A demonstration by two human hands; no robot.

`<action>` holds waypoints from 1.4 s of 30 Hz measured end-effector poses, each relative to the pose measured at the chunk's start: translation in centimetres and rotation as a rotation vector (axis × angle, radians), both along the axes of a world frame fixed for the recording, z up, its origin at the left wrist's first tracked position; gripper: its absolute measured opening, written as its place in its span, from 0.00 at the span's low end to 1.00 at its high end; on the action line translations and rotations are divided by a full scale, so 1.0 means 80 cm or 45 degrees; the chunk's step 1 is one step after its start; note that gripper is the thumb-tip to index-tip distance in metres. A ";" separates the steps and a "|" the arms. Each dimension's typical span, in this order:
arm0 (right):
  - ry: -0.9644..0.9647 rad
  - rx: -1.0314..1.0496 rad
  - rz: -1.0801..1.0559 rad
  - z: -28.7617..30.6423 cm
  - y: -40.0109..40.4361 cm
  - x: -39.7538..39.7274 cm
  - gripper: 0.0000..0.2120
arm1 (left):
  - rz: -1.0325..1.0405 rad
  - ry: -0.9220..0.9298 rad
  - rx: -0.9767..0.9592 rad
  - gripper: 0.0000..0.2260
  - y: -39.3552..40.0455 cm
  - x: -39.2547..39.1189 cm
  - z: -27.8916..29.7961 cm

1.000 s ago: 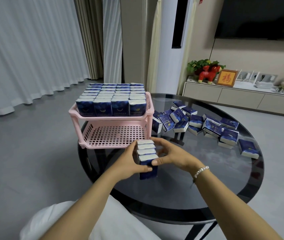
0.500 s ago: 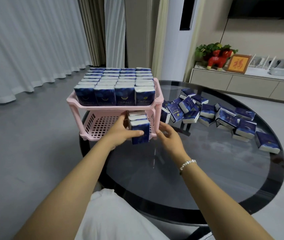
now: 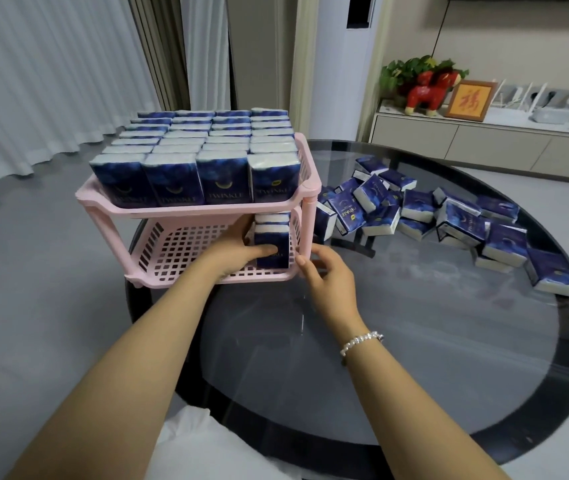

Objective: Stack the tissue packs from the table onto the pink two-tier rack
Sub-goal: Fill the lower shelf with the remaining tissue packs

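White curtains [image 3: 33, 81] are hanging along the left of the room, above a grey floor [image 3: 33, 289]. The pink two-tier rack [image 3: 193, 211] is standing at the left rim of the round dark glass desk [image 3: 414, 358], its left feet sitting right at the edge. Its top tier is carrying a full block of upright blue tissue packs [image 3: 200, 150], 4 across. On the lower tier, a short row of packs [image 3: 272, 245] is standing upright in the right front corner, just beside the rack's right post; the rest of that tier's grid is lying bare to the left. The left hand [image 3: 238, 249] is reaching in under the top tier, its fingers curling round the left side of that row and its thumb pressing on the front pack's face. The right hand [image 3: 324, 275] is hovering just outside the right post, fingers loosely curled and holding nothing; a bead bracelet [image 3: 361, 341] is circling its wrist. Farther right, a heap of loose packs [image 3: 442, 220] is lying tumbled across the far half of the desk, well apart from the hands, with bare glass spreading between. Behind, a low cabinet [image 3: 484, 140] is carrying a red toy horse [image 3: 427, 90] and a framed picture [image 3: 470, 100].
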State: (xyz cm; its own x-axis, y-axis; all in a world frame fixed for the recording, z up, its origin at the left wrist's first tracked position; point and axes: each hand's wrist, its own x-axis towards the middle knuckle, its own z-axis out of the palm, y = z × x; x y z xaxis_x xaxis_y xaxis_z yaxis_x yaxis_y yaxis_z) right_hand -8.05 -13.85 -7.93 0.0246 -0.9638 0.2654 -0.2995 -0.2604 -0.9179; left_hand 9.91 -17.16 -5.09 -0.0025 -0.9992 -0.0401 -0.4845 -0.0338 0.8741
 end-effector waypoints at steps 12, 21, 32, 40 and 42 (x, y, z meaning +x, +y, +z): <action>-0.002 0.006 -0.022 -0.006 -0.003 0.001 0.09 | 0.133 -0.412 -0.149 0.27 0.011 -0.029 0.004; -0.014 0.008 -0.037 -0.005 -0.003 0.002 0.10 | 0.317 -0.474 -0.218 0.27 -0.008 -0.046 0.001; -0.033 0.024 -0.032 -0.003 -0.001 0.002 0.10 | 0.331 -0.359 -0.121 0.26 -0.012 -0.043 -0.003; -0.048 0.037 -0.041 -0.001 0.000 0.003 0.10 | 0.324 -0.250 -0.134 0.26 -0.008 -0.037 -0.006; -0.044 0.033 -0.043 -0.001 0.000 0.003 0.10 | 0.325 -0.221 -0.135 0.27 -0.006 -0.036 -0.007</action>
State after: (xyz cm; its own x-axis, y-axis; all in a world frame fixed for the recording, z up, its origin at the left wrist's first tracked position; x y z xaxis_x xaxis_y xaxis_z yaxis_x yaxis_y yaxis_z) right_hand -7.83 -13.85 -8.02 -0.0169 -0.9706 0.2401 -0.2755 -0.2264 -0.9343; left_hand 7.01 -17.66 -5.65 0.2463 -0.9653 0.0863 -0.6145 -0.0867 0.7841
